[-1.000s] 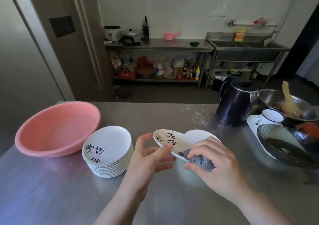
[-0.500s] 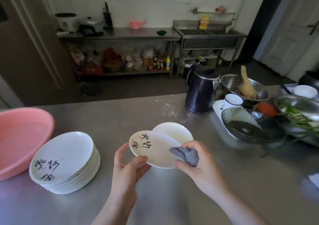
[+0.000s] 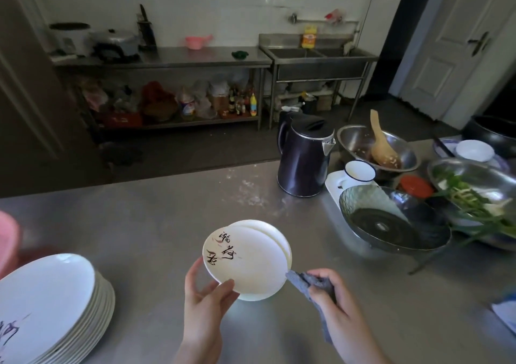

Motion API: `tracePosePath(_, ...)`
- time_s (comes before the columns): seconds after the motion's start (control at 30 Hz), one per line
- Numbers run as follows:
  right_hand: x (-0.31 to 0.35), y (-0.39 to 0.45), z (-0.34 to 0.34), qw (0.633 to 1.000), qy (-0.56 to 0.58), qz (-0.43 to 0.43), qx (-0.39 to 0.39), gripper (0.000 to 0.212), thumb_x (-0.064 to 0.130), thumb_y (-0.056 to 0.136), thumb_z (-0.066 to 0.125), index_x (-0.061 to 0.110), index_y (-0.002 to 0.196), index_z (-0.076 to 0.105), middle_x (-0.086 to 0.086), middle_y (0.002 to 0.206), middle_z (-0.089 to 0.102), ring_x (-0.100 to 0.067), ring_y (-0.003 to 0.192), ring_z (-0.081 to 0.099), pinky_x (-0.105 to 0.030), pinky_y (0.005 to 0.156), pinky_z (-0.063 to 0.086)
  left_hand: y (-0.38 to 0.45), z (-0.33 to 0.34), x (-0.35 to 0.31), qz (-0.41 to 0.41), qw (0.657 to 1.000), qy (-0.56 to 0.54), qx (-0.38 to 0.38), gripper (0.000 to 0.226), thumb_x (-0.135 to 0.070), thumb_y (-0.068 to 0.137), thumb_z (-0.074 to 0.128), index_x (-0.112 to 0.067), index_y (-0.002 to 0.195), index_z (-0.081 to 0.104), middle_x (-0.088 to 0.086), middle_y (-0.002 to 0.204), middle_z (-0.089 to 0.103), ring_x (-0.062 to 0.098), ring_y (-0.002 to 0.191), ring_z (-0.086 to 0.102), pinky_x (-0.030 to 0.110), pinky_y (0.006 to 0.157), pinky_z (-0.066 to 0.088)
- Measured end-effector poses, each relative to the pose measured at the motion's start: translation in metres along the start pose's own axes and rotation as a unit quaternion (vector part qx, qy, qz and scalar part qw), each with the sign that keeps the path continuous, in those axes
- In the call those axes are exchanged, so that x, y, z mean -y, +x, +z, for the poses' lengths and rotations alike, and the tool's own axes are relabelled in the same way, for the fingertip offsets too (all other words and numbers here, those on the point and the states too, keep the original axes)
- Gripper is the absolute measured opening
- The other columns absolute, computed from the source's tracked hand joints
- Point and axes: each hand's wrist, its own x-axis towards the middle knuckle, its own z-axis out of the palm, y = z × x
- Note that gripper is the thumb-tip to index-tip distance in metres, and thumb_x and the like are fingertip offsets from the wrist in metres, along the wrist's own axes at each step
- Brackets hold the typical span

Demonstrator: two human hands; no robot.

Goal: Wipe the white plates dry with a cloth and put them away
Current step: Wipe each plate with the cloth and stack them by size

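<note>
Holding a white plate by its near-left rim, the left hand pinches it with the thumb on top and the fingers curled out of sight beneath. The plate is tilted and lifted above the steel counter; black brush characters mark its left part. Just behind it, a second white plate shows only as a crescent, and whether it rests on the counter or touches the held plate cannot be told. The right hand is closed around a grey cloth, one corner of which meets the held plate's right rim; the other end hangs below the hand, partly hidden behind the wrist. Left of the left hand stands a stack of white plates, cut off by the frame's edge, its count unclear. Beyond it a pink basin appears only as a blurred sliver. Beyond the right hand are a dark kettle, a dark glass bowl and a metal bowl holding a wooden spoon.
</note>
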Motion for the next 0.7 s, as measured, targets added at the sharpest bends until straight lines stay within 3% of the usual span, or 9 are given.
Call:
tracePosePath(0.07,-0.003,0.003,-0.004,1.000,-0.001,0.010,-0.002,0.020,0.032,0.078,0.060,0.023,0.095,0.066,0.021,0.087,0.065,0.004,0.083,0.058,-0.005,0.071,0.039,0.008,0.005,0.008,-0.001,1.000,0.007,-0.008,0.065,0.018,0.083,0.058,-0.038,0.115,0.055,0.028,0.114,0.064,0.038,0.107,0.065,0.035,0.077,0.054)
tracePosePath(0.17,-0.007,0.006,-0.005,1.000,-0.005,0.020,0.004,0.027,0.036,0.072,0.056,0.025,0.094,0.066,0.018,0.088,0.066,0.001,0.085,0.059,-0.006,0.071,0.040,0.020,0.010,0.016,0.008,0.999,0.034,-0.028,0.067,0.017,0.084,0.059,-0.036,0.125,0.052,0.018,0.126,0.055,0.034,0.116,0.059,0.029,0.071,0.054)
tracePosePath(0.27,-0.009,0.008,-0.003,1.000,0.004,0.024,0.015,0.026,0.035,0.072,0.055,0.025,0.094,0.066,0.017,0.089,0.066,0.000,0.086,0.059,-0.008,0.072,0.040,0.026,0.007,0.021,0.040,0.993,0.108,-0.026,0.073,0.012,0.080,0.068,-0.041,0.127,0.049,0.010,0.126,0.055,0.020,0.102,0.065,0.031,0.079,0.052)
tracePosePath(0.33,-0.009,0.009,-0.002,0.999,0.005,0.024,0.022,0.026,0.035,0.073,0.055,0.025,0.094,0.066,0.016,0.089,0.065,-0.001,0.086,0.059,-0.009,0.072,0.041,0.029,0.001,0.022,0.069,0.982,0.178,-0.006,0.080,0.010,0.071,0.077,-0.044,0.123,0.051,0.002,0.121,0.059,0.012,0.092,0.068,0.028,0.076,0.050)
tracePosePath(0.4,-0.009,0.009,0.000,0.999,0.010,0.032,0.022,0.026,0.036,0.072,0.055,0.026,0.094,0.065,0.014,0.087,0.065,-0.002,0.080,0.059,-0.012,0.070,0.042,0.032,-0.003,0.024,0.080,0.965,0.249,0.002,0.088,0.008,0.062,0.083,-0.040,0.129,0.052,0.004,0.123,0.056,0.012,0.097,0.066,0.025,0.073,0.054)
tracePosePath(0.5,-0.014,0.010,0.003,0.998,0.018,0.048,0.023,0.032,0.044,0.071,0.056,0.028,0.096,0.065,0.010,0.082,0.063,-0.005,0.067,0.054,-0.022,0.062,0.039,0.030,-0.005,0.024,0.077,0.946,0.313,-0.017,0.095,0.005,0.059,0.086,-0.031,0.137,0.046,0.003,0.120,0.046,0.006,0.095,0.060,0.031,0.082,0.053)
tracePosePath(0.7,-0.020,0.005,0.008,0.999,0.011,0.037,0.020,0.024,0.036,0.078,0.055,0.028,0.098,0.064,0.010,0.093,0.066,-0.007,0.080,0.059,-0.020,0.070,0.042,0.033,-0.008,0.027,0.067,0.928,0.366,-0.016,0.097,-0.008,0.063,0.090,-0.029,0.144,0.041,0.002,0.119,0.035,0.007,0.092,0.055,0.027,0.088,0.042)
